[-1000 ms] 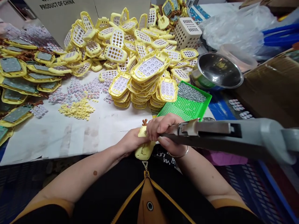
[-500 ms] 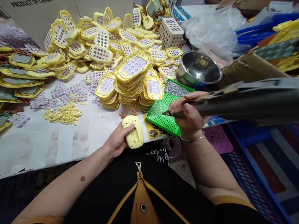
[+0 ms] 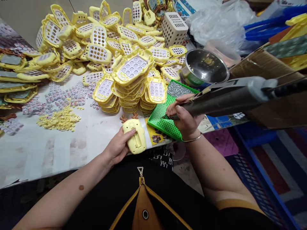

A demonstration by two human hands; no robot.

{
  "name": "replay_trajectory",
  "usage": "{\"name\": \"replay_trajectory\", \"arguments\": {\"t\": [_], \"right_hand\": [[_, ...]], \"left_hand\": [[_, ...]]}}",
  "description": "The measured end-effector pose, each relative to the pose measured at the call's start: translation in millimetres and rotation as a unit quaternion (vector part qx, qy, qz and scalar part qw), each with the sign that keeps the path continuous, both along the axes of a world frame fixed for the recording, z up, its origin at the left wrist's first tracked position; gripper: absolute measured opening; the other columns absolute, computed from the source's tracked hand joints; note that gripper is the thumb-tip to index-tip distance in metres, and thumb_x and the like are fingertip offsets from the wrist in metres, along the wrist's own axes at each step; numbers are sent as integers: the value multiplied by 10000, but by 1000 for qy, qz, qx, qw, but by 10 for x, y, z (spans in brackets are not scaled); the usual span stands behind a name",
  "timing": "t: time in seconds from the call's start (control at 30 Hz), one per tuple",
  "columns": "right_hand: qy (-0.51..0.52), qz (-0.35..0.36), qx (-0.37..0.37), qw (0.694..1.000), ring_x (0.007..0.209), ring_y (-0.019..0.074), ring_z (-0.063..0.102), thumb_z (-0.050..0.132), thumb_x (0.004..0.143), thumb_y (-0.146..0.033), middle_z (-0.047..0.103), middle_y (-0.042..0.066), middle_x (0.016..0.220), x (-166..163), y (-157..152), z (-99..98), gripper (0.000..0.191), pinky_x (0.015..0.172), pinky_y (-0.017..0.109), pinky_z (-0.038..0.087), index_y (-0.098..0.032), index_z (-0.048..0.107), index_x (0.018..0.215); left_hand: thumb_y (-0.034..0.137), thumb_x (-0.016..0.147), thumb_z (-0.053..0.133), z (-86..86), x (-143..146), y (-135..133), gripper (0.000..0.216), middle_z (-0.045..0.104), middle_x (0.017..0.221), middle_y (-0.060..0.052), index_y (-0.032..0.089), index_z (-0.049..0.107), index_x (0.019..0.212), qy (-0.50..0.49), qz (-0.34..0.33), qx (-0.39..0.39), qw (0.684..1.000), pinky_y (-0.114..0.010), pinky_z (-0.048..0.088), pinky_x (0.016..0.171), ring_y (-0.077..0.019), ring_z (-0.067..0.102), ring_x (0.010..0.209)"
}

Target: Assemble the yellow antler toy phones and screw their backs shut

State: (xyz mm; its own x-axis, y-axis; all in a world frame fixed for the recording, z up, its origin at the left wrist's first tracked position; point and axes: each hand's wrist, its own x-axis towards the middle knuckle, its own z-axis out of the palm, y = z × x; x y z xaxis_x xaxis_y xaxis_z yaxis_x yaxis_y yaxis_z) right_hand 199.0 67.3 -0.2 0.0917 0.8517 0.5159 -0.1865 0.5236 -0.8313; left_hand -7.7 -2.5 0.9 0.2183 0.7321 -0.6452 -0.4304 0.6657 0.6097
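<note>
My left hand [image 3: 120,143] is closed around a yellow toy phone [image 3: 135,137] with brown antlers, its back turned up and the long battery slot showing. The thumb lies across the top of that slot. In my right hand [image 3: 185,116] is a dark electric screwdriver [image 3: 216,100], held nearly level, its tip pointing left over a green perforated tray [image 3: 168,127]. Small silvery screws [image 3: 178,89] are heaped at the tray's far end. Just beyond the toy stand stacks of yellow shell halves [image 3: 133,68] fitted with white button pads.
A large pile of yellow shells [image 3: 98,52] covers the back. Loose yellow buttons [image 3: 59,118] and small printed pieces [image 3: 62,94] lie on the left. A steel bowl [image 3: 206,67], a beige perforated basket [image 3: 174,30] and a cardboard box [image 3: 263,102] stand to the right.
My right hand and the screwdriver have shifted slightly left, and the tool's rear end now shows. The view has moved a little; the toy phone stays in my left hand.
</note>
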Motion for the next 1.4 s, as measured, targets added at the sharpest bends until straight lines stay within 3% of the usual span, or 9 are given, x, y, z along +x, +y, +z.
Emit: {"name": "replay_trajectory", "arguments": {"t": [0.3, 0.7, 0.9, 1.0, 1.1, 1.2, 1.4], "right_hand": [[-26, 15, 12, 999, 489, 135, 552, 699, 821, -383, 532, -61, 565, -12, -5, -31, 188, 490, 298, 473, -285, 617, 959], [-26, -28, 17, 999, 465, 131, 544, 697, 813, -400, 537, -64, 555, -39, -22, -33, 190, 466, 295, 459, -276, 608, 926], [37, -20, 44, 998, 459, 137, 528, 707, 803, -340, 531, -56, 533, -61, -184, 175, 142, 473, 299, 471, -276, 642, 911], [69, 19, 67, 995, 424, 128, 494, 673, 818, -336, 493, -65, 516, -122, -430, 345, 116, 458, 295, 477, -282, 644, 916], [58, 115, 61, 990, 443, 128, 515, 635, 833, -297, 522, -55, 551, -206, -669, 416, 171, 465, 302, 494, -264, 637, 1001], [55, 179, 54, 981, 490, 134, 540, 625, 826, -247, 537, -43, 596, -277, -806, 370, 236, 482, 308, 494, -234, 628, 1062], [69, 198, 19, 978, 528, 137, 542, 638, 824, -234, 553, -30, 656, -326, -842, 202, 254, 493, 305, 479, -230, 614, 1077]], "left_hand": [[284, 861, 655, -6, 1, -5, 394, 720, 1045, -62, 240, 498, 1220, -2, 13, -6, 1000, -433, 588, 843, -227, 714, 907], [287, 889, 616, 18, 7, -27, 353, 708, 1042, -71, 241, 494, 1217, 9, 32, -3, 999, -467, 586, 845, -226, 713, 895], [277, 899, 602, -9, 21, -24, 301, 704, 1047, -64, 236, 514, 1184, -5, 47, 7, 999, -455, 591, 836, -203, 709, 874], [280, 895, 610, -27, 44, -22, 301, 704, 1041, -61, 239, 516, 1178, -6, 58, 9, 998, -452, 590, 841, -196, 707, 862], [286, 889, 621, -42, 67, -27, 306, 705, 1038, -64, 241, 512, 1171, -1, 74, 12, 997, -448, 587, 848, -200, 705, 874], [287, 878, 637, -46, 78, -38, 306, 701, 1050, -69, 237, 516, 1155, -1, 81, 16, 997, -450, 580, 863, -206, 702, 895], [283, 890, 618, -17, 83, -51, 299, 691, 1073, -69, 246, 499, 1162, 1, 76, 21, 997, -463, 578, 862, -209, 699, 908]]}}
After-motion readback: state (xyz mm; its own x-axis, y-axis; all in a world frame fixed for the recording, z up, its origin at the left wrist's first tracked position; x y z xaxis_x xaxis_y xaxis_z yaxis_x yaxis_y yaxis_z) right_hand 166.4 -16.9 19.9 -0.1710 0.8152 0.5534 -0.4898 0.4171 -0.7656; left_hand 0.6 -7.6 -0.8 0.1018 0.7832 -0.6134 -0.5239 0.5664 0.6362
